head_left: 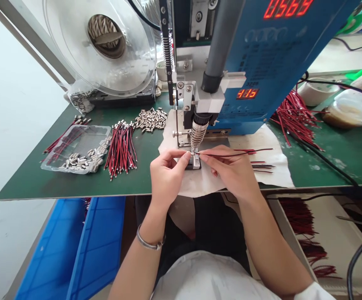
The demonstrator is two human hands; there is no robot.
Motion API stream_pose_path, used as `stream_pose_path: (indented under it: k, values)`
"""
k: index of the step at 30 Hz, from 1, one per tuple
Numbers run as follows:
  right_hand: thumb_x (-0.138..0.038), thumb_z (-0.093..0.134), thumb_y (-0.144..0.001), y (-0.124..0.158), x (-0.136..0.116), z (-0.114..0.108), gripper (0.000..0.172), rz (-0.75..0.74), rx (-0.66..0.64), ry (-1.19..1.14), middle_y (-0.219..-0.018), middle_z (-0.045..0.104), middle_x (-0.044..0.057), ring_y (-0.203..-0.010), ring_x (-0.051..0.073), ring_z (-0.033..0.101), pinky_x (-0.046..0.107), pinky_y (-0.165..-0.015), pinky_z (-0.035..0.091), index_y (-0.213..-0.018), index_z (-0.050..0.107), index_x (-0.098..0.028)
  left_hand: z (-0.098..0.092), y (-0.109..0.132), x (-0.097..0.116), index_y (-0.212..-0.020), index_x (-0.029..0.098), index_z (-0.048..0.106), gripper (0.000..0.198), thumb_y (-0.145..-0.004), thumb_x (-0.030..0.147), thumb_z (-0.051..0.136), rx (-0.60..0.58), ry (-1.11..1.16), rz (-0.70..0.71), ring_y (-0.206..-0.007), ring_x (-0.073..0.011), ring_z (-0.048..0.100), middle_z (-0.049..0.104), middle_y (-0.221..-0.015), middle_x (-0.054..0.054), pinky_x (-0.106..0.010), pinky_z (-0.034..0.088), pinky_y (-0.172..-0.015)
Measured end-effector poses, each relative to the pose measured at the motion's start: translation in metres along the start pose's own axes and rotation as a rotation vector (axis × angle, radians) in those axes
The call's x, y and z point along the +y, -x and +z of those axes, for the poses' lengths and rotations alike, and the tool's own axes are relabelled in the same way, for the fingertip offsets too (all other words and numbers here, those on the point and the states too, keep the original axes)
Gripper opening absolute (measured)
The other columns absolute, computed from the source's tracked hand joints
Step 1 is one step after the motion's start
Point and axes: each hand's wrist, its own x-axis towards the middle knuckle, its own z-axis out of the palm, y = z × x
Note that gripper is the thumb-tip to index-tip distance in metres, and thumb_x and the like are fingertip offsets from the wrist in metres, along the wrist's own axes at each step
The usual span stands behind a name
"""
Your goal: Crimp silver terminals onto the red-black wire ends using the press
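My left hand (169,168) is closed in a pinch at the left side of a small metal fixture (196,161), on a tiny metal part mostly hidden by the fingertips. Just right of the fixture, my right hand (230,166) pinches a thin dark wire (223,156), whose end reaches the fixture under the soldering tip. The spring-wrapped soldering iron (198,133) points down between both hands. Several red and black wires (258,166) lie on the white cloth (282,168) beside my right hand.
The blue machine (255,50) stands behind the hands. To the left are a wire bundle (121,150), a pile of metal parts (151,119) and a clear plastic tray (74,167). More red wires (296,116) and a jar (343,112) sit at the right. Blue bins (52,246) stand below.
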Motion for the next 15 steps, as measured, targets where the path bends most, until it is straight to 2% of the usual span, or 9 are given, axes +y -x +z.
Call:
stream_pose_path:
  k: [6,10,12,15]
  values:
    - [-0.029,0.080,-0.083,-0.0013,0.0014,-0.0006,0.010,0.025,-0.006,-0.013,-0.074,0.066,-0.002,-0.050,0.007,0.051,0.024,-0.046,0.038,-0.089,0.086,-0.024,0.0010,-0.0003,0.0013,-0.078,0.018,0.080,0.015,-0.080,0.033,0.082,-0.002,0.003,-0.008,-0.056,-0.0093,0.048,0.067,-0.065,0.000,-0.023,0.036,-0.052]
    - [-0.034,0.083,-0.080,-0.0011,0.0011,-0.0003,0.015,0.099,0.014,-0.061,-0.059,0.059,-0.004,-0.046,0.007,0.046,0.023,-0.043,0.034,-0.088,0.084,-0.022,0.0005,0.0000,0.0013,-0.079,0.018,0.079,0.016,-0.080,0.033,0.082,-0.020,0.021,-0.025,-0.058,-0.0099,0.051,0.071,-0.071,-0.002,-0.023,0.037,-0.053]
    - [-0.039,0.084,-0.080,-0.0010,0.0005,-0.0004,0.020,0.152,0.019,-0.082,-0.051,0.054,-0.005,-0.043,0.007,0.043,0.022,-0.041,0.032,-0.089,0.083,-0.020,0.0003,-0.0004,0.0007,-0.079,0.018,0.078,0.016,-0.081,0.033,0.082,-0.025,0.018,-0.025,-0.059,-0.0101,0.051,0.068,-0.068,-0.001,-0.023,0.036,-0.053]
    - [-0.041,0.085,-0.079,-0.0005,-0.0001,-0.0012,0.023,0.179,0.032,-0.118,-0.049,0.053,-0.005,-0.042,0.007,0.043,0.021,-0.040,0.031,-0.087,0.081,-0.020,0.0009,-0.0020,0.0003,-0.080,0.017,0.077,0.018,-0.081,0.034,0.081,-0.017,0.021,-0.027,-0.055,-0.0089,0.045,0.061,-0.062,0.001,-0.023,0.033,-0.051]
